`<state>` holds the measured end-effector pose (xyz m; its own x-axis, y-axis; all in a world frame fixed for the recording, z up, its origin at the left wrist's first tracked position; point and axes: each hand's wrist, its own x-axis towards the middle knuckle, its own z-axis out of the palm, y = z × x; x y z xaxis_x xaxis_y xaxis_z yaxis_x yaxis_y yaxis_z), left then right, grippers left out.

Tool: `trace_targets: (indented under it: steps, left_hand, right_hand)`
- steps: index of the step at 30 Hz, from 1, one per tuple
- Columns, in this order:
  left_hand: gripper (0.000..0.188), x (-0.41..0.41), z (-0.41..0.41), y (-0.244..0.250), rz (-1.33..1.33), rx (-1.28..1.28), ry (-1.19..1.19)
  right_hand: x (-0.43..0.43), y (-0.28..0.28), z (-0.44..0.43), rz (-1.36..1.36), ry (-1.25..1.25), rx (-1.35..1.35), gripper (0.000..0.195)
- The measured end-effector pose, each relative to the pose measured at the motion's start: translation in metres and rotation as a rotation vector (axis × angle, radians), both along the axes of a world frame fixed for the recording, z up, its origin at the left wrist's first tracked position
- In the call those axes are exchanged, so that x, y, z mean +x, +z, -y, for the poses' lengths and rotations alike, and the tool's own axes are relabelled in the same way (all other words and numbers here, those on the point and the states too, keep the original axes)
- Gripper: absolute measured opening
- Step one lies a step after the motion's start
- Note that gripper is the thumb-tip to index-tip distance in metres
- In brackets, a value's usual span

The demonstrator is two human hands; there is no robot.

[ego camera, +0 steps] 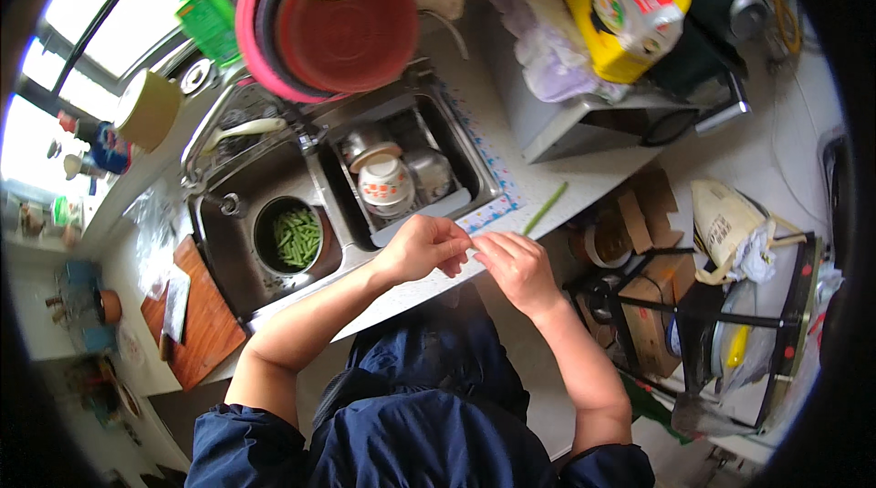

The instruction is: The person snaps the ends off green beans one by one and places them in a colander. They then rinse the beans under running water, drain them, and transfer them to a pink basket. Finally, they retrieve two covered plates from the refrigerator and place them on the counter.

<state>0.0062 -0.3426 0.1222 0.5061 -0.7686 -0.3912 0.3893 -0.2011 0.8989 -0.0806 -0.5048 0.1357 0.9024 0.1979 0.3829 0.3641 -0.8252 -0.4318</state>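
My left hand (pixel 426 248) and my right hand (pixel 517 266) meet above the front edge of the counter (pixel 472 272). Their fingertips are pinched close together; whether something small is between them cannot be made out. Just beyond my right hand is one long green bean (pixel 546 207), apparently on the countertop, its near end close to the knuckles. In the left sink basin (pixel 233 259) stands a round metal pot (pixel 328 235), holding many short pieces of green bean (pixel 298 238).
Bowls (pixel 385 180) and metal pots fill a rack in the right basin. A cleaver (pixel 176 303) lies on a wooden cutting board (pixel 205 344) left of the sink. The faucet (pixel 212 125) arches over the left basin. Pink and red basins (pixel 349 29) stand behind. A black-framed rack (pixel 691 313) is at right.
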Motion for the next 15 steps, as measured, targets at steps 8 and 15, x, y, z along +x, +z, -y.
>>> trace_targets:
  steps: [8, 15]
  left_hand:
    - [0.020, -0.014, -0.107, 0.007, 1.275, 0.309, -0.078]
    - [0.027, -0.026, -0.168, 0.012, 1.430, 0.478, 0.145]
  right_hand:
    - [0.029, 0.000, -0.092, -0.022, 0.168, 0.106, 0.012]
    - [0.050, 0.006, -0.166, -0.100, 0.214, 0.024, 0.014]
